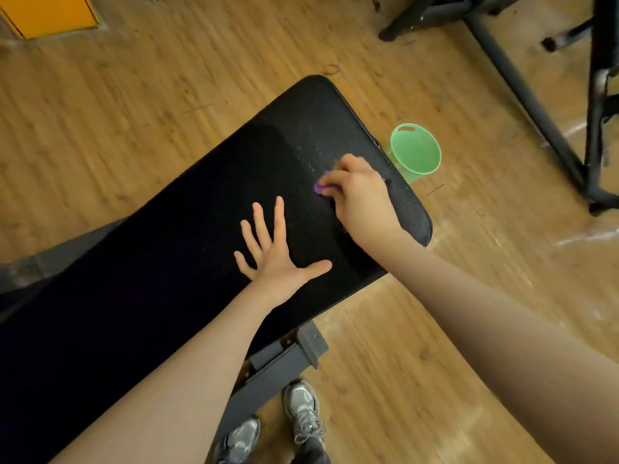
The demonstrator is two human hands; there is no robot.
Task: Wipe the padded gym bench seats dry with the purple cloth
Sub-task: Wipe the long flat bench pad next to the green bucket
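Observation:
A black padded bench seat [207, 195] runs diagonally from lower left to upper right. My right hand [360, 195] grips the purple cloth [322, 186] and presses it on the pad near its far right end; only a small corner of the cloth shows under the fingers. Pale wet streaks lie on the pad just beyond the cloth. My left hand [274, 249] rests flat on the pad with fingers spread, a little nearer to me than the right hand.
A green plastic bucket [417, 152] stands on the wooden floor right beside the bench's far end. Dark metal gym frames [536, 105] occupy the upper right. The bench's grey steel foot [284, 360] and my shoes [301, 410] are below. An orange panel [47, 11] sits at top left.

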